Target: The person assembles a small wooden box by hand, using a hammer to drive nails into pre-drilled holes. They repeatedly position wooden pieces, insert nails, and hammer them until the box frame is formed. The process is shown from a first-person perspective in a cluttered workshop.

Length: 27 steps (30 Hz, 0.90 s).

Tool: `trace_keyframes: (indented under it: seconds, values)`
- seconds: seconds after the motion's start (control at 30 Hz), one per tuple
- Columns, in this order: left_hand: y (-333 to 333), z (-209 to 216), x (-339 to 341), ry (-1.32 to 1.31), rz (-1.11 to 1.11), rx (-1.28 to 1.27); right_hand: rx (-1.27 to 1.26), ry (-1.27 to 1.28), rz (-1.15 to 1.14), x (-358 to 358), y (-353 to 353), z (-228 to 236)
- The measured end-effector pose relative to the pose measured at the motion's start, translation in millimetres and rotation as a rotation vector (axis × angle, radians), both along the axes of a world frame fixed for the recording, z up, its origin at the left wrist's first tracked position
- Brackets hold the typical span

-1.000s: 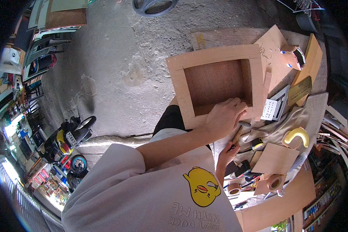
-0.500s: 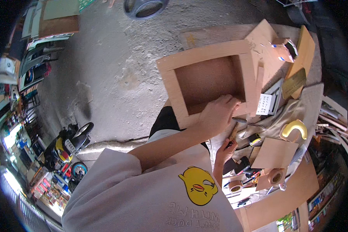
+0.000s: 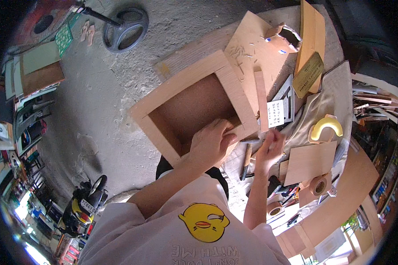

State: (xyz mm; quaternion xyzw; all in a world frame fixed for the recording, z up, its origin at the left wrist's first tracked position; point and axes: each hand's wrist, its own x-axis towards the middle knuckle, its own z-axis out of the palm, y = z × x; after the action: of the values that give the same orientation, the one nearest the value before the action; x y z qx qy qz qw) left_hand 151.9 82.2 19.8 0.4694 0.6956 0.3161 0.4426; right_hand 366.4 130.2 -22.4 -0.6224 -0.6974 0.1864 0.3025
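Observation:
A light wooden box [image 3: 234, 79] with a wide frame round its dark brown recess rests at an angle near my lap. My left hand [image 3: 212, 143] is closed over the frame's near edge, some fingers reaching into the recess. Just right of the box lies a hammer [image 3: 246, 161], its dark head by the frame and its handle toward me. My right hand [image 3: 269, 152] hovers right of the hammer with loosely bent fingers and nothing visible in it. A thin wood strip [image 3: 261, 99] lies beyond that hand, beside a white note [image 3: 276, 113] and a grey metal frame [image 3: 289, 95].
A board with scattered slivers [image 3: 245, 48] and a torn carton [image 3: 281, 39] are at the far side. To the right are a yellow curved piece [image 3: 327, 128], a thin panel [image 3: 311, 163] and a tape roll [image 3: 318, 185]. A motorcycle [image 3: 82, 203] stands left.
My right hand has let go of the hammer and moved up beside it. The view has turned, so box and bench appear farther left. My left hand still grips the frame.

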Motion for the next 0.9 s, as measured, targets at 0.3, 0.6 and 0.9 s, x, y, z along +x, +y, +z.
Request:
trace_keyframes:
  seconds: [0.3, 0.6, 0.9]
  values:
    - [0, -6, -3, 0.014, -0.096, -0.078, 0.104, -0.083, 0.375, -84, 165, -29]
    - [1, -10, -3, 0.146, -0.219, 0.034, 0.02, -0.159, 0.51, -104, 212, -51]
    - [0, -9, -5, 0.098, -0.257, -0.033, 0.071, -0.302, 0.652, -123, 221, -51]
